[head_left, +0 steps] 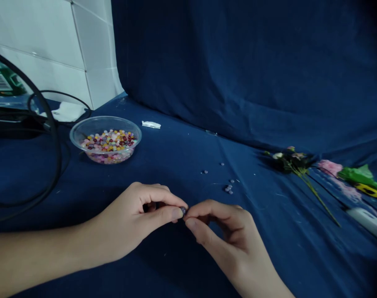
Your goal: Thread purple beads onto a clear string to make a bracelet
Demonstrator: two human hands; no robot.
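Observation:
Between the thumb and forefinger of my left hand (pixel 138 219) is a small dark purple bead (pixel 183 210). My right hand (pixel 228 234) is closed in a pinch just to the right of the bead, thumb and forefinger tips together; what lies between them, if anything, is too small to make out. Several loose greyish-purple beads (pixel 228 188) lie on the blue cloth (pixel 176 165) beyond my right hand. Farther back on the left stands a clear plastic bowl (pixel 106 120) filled with pink, yellow, white and dark red beads (pixel 112 140).
A white scrap (pixel 151 124) lies behind the bowl. Black cable (pixel 56 145) loops at the left, near a green-labelled bottle (pixel 3 82). On the right are artificial flowers (pixel 295 159), a pink flower (pixel 330 167) and a white object (pixel 368 221). Blue cloth hangs at the back.

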